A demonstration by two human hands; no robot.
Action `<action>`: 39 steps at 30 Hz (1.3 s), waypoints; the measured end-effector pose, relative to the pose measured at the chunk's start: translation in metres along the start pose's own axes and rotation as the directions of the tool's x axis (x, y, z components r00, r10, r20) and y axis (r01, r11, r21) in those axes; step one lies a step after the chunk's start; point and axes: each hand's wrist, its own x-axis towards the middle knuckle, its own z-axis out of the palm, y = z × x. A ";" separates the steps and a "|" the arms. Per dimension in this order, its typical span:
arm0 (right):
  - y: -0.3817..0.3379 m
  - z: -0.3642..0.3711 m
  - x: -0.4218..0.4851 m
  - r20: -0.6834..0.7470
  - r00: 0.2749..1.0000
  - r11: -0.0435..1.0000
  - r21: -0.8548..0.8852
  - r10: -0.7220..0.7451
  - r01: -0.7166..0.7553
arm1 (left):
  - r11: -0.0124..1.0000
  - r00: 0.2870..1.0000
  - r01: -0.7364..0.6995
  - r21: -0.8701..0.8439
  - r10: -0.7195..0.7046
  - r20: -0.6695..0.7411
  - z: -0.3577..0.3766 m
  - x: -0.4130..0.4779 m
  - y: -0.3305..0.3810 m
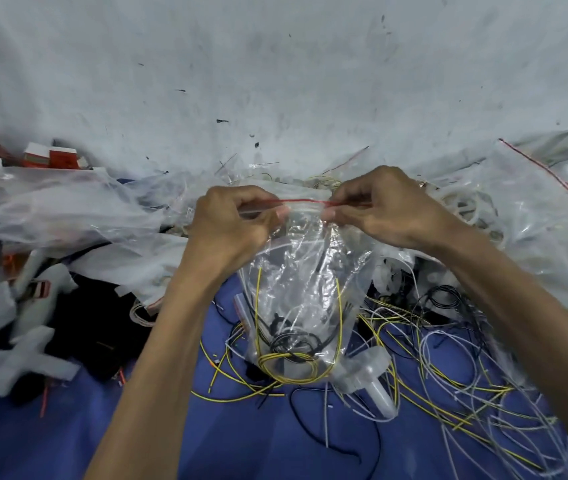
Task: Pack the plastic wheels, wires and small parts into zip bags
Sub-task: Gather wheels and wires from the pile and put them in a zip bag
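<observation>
My left hand point(234, 223) and right hand point(386, 209) each pinch the red seal point(305, 201) of the zip bag point(296, 271), held up mid-scene; coiled wires point(293, 358) sit at its bottom; I'd press thumb to finger along the seal, keeping it level.

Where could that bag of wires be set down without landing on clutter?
Bare blue cloth shows between the forearms and at lower left below the white foam pieces. Crowded: loose wires on the right, plastic bags along the back.
</observation>
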 end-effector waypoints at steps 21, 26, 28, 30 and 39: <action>-0.013 0.014 0.000 -0.079 0.990 0.992 -0.057 -0.116 0.111 | 0.999 1.000 -0.029 -0.044 0.029 0.001 0.014 -0.005 0.011; -0.013 0.025 0.003 -0.255 0.961 0.987 -0.145 -0.109 0.074 | 1.000 0.993 0.009 -0.028 -0.012 -0.121 0.024 -0.004 0.013; -0.012 0.038 -0.009 -0.468 0.877 0.961 -0.274 -0.108 -0.028 | 0.996 0.970 0.084 -0.004 -0.082 -0.227 0.026 -0.004 0.013; -0.017 0.066 -0.037 -0.615 0.778 0.938 -0.330 -0.127 -0.108 | 0.988 0.929 0.148 -0.055 -0.158 -0.335 0.024 -0.002 0.012; 0.003 0.115 -0.040 0.053 0.846 0.318 0.912 0.531 -0.257 | 0.775 0.977 0.205 -0.598 -0.129 0.167 0.028 -0.011 0.045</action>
